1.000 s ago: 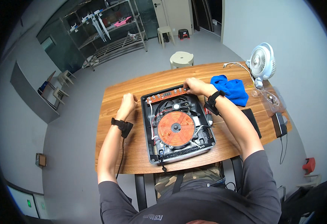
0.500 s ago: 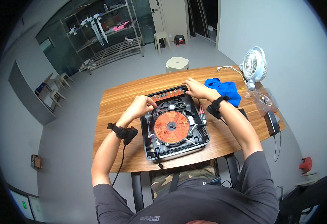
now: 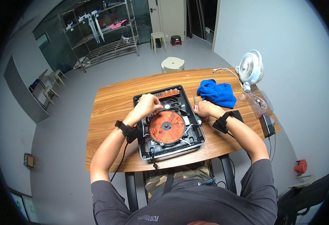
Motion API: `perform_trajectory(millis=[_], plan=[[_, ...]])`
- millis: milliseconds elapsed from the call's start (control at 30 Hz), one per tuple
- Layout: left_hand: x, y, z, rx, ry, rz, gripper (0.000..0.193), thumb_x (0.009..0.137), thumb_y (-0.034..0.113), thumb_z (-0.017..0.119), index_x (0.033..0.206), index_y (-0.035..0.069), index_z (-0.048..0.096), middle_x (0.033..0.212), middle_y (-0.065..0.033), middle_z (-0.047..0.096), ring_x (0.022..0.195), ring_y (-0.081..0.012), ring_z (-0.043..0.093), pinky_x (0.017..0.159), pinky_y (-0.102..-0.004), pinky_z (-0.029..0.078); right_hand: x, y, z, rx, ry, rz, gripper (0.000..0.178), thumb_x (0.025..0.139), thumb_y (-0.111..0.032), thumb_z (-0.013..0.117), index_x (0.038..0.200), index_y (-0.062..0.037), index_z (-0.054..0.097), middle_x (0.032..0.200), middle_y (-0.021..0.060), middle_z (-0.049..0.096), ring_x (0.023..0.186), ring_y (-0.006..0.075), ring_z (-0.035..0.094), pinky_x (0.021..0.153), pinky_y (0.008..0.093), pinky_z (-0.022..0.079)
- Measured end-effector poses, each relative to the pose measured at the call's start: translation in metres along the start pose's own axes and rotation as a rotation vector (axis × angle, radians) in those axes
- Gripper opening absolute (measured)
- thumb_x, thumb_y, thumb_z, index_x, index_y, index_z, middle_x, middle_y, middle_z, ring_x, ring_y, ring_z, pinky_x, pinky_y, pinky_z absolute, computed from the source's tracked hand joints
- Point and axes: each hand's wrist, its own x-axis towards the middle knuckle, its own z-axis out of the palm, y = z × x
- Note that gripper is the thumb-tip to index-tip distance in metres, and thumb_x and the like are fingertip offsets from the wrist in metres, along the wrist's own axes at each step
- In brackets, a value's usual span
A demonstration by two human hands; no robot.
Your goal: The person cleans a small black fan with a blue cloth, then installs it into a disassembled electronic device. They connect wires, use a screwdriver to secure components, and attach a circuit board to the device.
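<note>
An opened induction cooker [image 3: 145, 148] lies on the wooden table in front of me, its copper coil [image 3: 167, 126] exposed. At its far end is an orange circuit board [image 3: 171, 92] with several small round buttons, and a black fan sits between board and coil. My left hand [image 3: 148, 105] hovers over the fan area, fingertips pinched together; what they hold, if anything, is hidden. Just right of the cooker, my right hand [image 3: 207, 108] has its fingers closed around a screwdriver [image 3: 198, 119] with a red and dark handle, its shaft pointing away from me.
A blue cloth [image 3: 217, 93] lies beyond my right hand. Toward the right edge are a white fan [image 3: 250, 69], a clear plastic tray [image 3: 260, 103] and a black box [image 3: 266, 125] with a cable. A dark flat object [image 3: 236, 116] lies beside my right wrist. A stool [image 3: 172, 64] stands past the table.
My right hand has left the cooker's far right corner, come nearer and closed on the screwdriver. My left hand has shifted inward from the board toward the fan. The view has moved slightly.
</note>
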Motion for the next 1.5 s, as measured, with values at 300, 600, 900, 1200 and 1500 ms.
perform_trajectory(millis=[300,600,900,1200,1500], plan=[[-0.001,-0.01,0.006,-0.08,-0.001,-0.001,0.016,0.089,0.011,0.078,0.083,-0.003,0.073,0.068,-0.0078,0.072,0.061,-0.0111,0.07,0.056,-0.026,0.056,0.003,0.004,-0.003,0.114,-0.109,-0.027,0.048,0.091,-0.042,0.065,0.096,0.0048,0.075,0.091,0.0271,0.073,0.082,0.039,0.074,0.075,0.0449,0.06],[0.001,-0.015,-0.003,-0.128,0.138,0.021,0.015,0.092,0.011,0.071,0.092,-0.004,0.075,0.073,-0.0098,0.075,0.065,-0.0122,0.072,0.06,-0.0275,0.056,0.0,0.034,-0.013,0.305,0.383,-0.341,0.025,0.095,-0.021,0.061,0.108,0.0004,0.058,0.086,0.0202,0.068,0.072,0.0363,0.066,0.068,0.0459,0.052],[-0.001,-0.007,-0.015,-0.291,0.223,0.005,0.014,0.092,0.008,0.073,0.101,-0.002,0.075,0.082,-0.009,0.076,0.074,-0.0106,0.072,0.069,-0.0265,0.059,-0.028,-0.028,-0.054,0.487,0.158,-0.592,0.035,0.101,-0.028,0.062,0.123,-0.0017,0.058,0.088,0.0113,0.064,0.077,0.0194,0.061,0.069,0.0334,0.05],[-0.004,-0.01,-0.012,-0.246,0.194,0.073,0.012,0.091,0.005,0.074,0.1,-0.002,0.075,0.086,-0.009,0.077,0.079,-0.0119,0.073,0.073,-0.0268,0.059,-0.029,-0.033,-0.054,0.504,0.122,-0.653,0.035,0.102,-0.031,0.061,0.124,-0.003,0.059,0.082,0.0069,0.061,0.068,0.0146,0.057,0.062,0.0308,0.048],[-0.003,-0.014,-0.011,-0.302,0.17,0.083,0.013,0.092,0.005,0.073,0.102,-0.003,0.074,0.088,-0.0093,0.076,0.082,-0.0134,0.073,0.076,-0.028,0.061,-0.034,-0.033,-0.06,0.493,0.053,-0.553,0.04,0.098,-0.031,0.064,0.126,-0.0026,0.059,0.096,0.017,0.069,0.082,0.0272,0.064,0.074,0.0371,0.051]])
